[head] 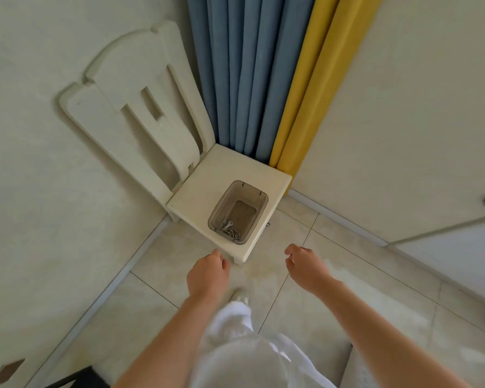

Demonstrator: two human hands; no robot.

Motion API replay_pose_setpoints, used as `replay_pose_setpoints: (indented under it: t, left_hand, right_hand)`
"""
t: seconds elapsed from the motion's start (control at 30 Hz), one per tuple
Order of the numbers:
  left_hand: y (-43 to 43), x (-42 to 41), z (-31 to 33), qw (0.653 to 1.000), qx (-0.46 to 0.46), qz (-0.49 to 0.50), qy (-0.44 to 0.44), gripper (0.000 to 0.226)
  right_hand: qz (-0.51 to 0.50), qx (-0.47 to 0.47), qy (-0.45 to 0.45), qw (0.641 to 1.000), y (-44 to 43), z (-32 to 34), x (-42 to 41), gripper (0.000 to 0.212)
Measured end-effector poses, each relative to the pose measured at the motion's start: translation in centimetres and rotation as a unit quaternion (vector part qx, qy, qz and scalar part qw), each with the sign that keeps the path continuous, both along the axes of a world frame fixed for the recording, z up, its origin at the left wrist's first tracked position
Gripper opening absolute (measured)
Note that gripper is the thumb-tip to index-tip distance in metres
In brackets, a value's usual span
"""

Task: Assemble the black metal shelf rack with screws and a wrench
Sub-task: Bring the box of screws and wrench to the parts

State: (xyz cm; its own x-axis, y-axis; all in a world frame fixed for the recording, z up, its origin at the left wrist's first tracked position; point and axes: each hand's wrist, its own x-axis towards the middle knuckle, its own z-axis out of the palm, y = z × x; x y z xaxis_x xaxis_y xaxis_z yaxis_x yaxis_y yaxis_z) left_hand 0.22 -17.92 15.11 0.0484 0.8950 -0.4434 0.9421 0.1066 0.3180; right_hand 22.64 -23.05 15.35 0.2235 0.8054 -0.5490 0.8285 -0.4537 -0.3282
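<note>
I'm holding my left hand [207, 273] and right hand [305, 267] low, fingers loosely curled, gripping nothing. Beyond, silver screws [235, 235] and a small wrench [228, 226] are lying in a clear plastic tub [221, 204] at the near corner of the cream chair seat [207, 180].

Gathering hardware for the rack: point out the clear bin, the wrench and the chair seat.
clear bin [245, 210]: head view, its bare floor.
wrench [228, 226]: head view, its shaft, inside the bin.
chair seat [207, 177]: head view, bare top behind the bin.

Loose white clothing [233, 326] and a pale shoe [240, 294].
</note>
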Motion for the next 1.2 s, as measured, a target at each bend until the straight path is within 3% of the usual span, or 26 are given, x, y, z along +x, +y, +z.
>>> replay_pose_setpoints:
  t: [0.1, 0.17, 0.3, 0.6, 0.73, 0.93, 1.2]
  left_hand:
    - [2.5, 1.2, 0.6, 0.999, -0.015, 0.038, -0.008, 0.016]
    - [7.1, 4.5, -1.7, 0.99, -0.041, 0.133, -0.031, 0.017]
    - [7.8, 4.6, -1.9, 0.979, -0.083, 0.178, -0.052, 0.016]
    - [9.9, 8.5, -5.1, 0.885, -0.135, 0.441, -0.067, 0.024]
    - [10.3, 9.9, -7.5, 0.861, -0.137, 0.485, -0.067, 0.027]
    - [10.8, 10.5, -12.3, 0.83, -0.15, 0.529, -0.088, 0.036]
    - [11.5, 9.6, -17.7, 0.791, -0.158, 0.567, -0.164, 0.04]
  right_hand:
    - [0.019, 0.007, 0.003, 1.0, 3.1, 0.8, 1.2, 0.034]
    - [0.068, -0.014, 0.014, 0.998, 10.0, -0.8, 5.3, 0.034]
    - [0.093, -0.005, 0.011, 0.996, 12.0, -0.1, 5.8, 0.033]
    - [0.259, -0.05, 0.02, 0.964, 22.6, -4.7, 11.3, 0.03]
    - [0.294, -0.063, 0.034, 0.953, 26.6, -7.2, 11.8, 0.028]
    - [0.262, -0.095, 0.073, 0.958, 30.9, -12.1, 10.8, 0.037]
    - [0.241, -0.107, 0.069, 0.962, 32.8, -18.4, 8.5, 0.05]
